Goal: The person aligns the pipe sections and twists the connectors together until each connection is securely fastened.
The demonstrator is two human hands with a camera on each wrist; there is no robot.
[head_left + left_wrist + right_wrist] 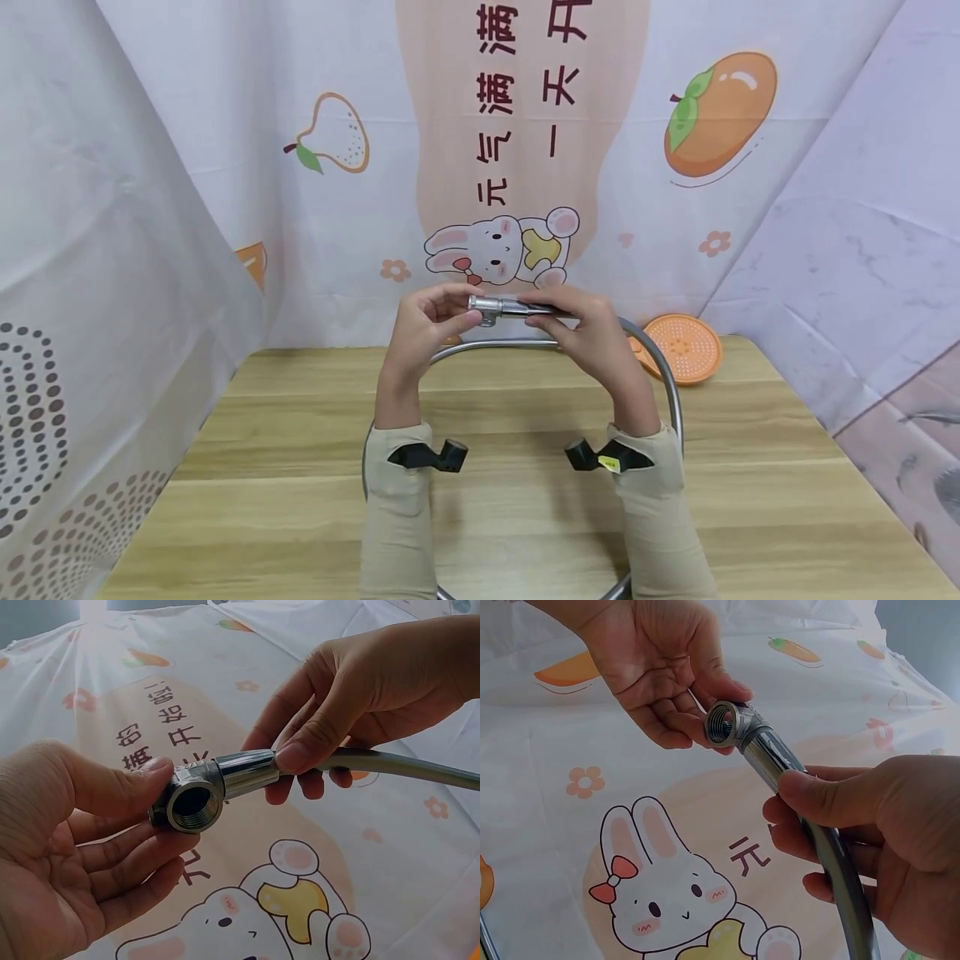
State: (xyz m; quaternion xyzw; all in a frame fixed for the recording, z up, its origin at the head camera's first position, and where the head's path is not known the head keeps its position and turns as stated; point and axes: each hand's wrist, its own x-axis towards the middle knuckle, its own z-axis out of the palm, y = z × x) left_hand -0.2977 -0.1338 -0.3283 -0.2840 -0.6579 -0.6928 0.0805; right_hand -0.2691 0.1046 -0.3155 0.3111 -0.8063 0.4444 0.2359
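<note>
My left hand point(422, 337) pinches a threaded metal tee fitting point(193, 804) between thumb and fingers, its round threaded opening facing the left wrist camera. Joined to the fitting is the chrome end sleeve point(251, 771) of a flexible metal shower hose point(405, 766). The right hand point(588, 329) grips the hose where sleeve and hose meet, thumb on top and fingers beneath. In the right wrist view the sleeve point(769, 756) sits against the fitting point(731, 724), in line with it. Both hands hold these parts up above the far edge of the table.
The rest of the hose point(670, 379) loops around over the wooden table point(300, 450) and passes by both forearms. An orange perforated disc point(682, 348) lies at the back right corner. A printed curtain point(337, 250) hangs behind the table.
</note>
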